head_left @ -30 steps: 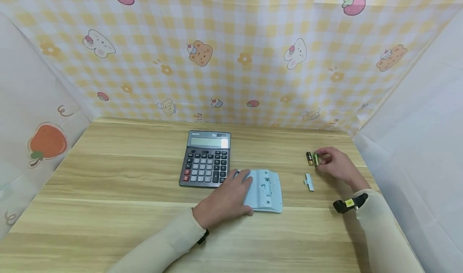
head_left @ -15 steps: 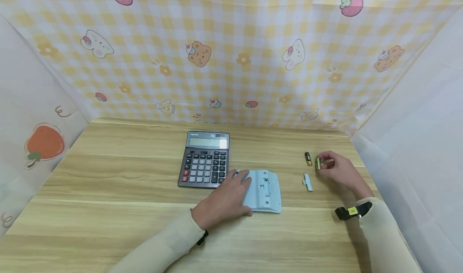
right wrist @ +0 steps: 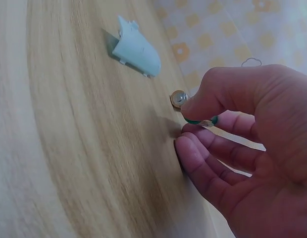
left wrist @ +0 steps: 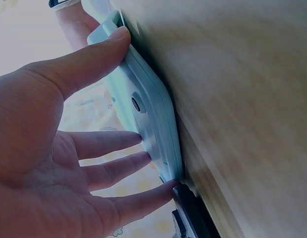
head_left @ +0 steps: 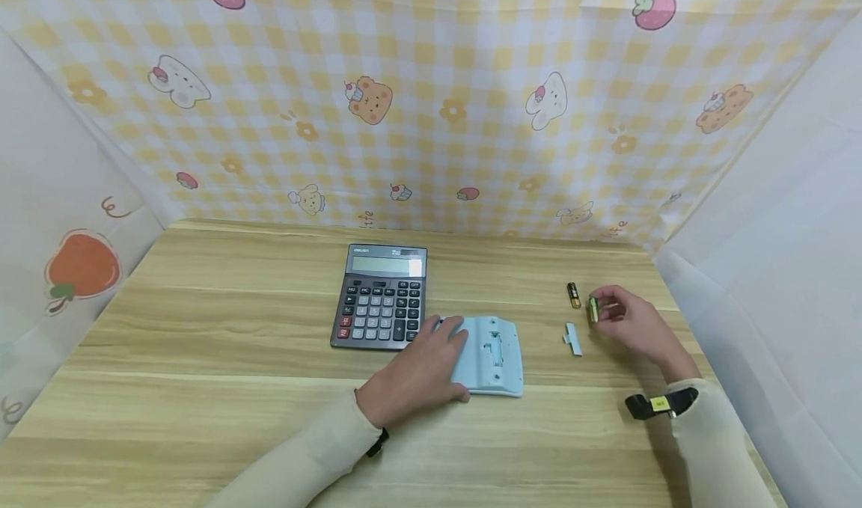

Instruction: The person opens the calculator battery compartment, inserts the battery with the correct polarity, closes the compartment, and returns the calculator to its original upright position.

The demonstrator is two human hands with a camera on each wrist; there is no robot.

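Head: left hand (head_left: 420, 362), fingers spread, rests on the light-blue calculator (head_left: 503, 358), back up; right hand (head_left: 633, 322) pinches a green battery (head_left: 593, 310) near the battery cover (head_left: 573, 340). Left wrist: light, even pressure should steady the calculator. Right wrist: pinching mid-length should leave the green battery's ends free

The left hand (left wrist: 44, 153) touches the device (left wrist: 153, 114) with thumb (left wrist: 91, 64) and fingers (left wrist: 111, 141). Beneath the device is the surface (left wrist: 242, 99), behind it the right hand (left wrist: 76, 24), just beside it a dark object (left wrist: 193, 208).
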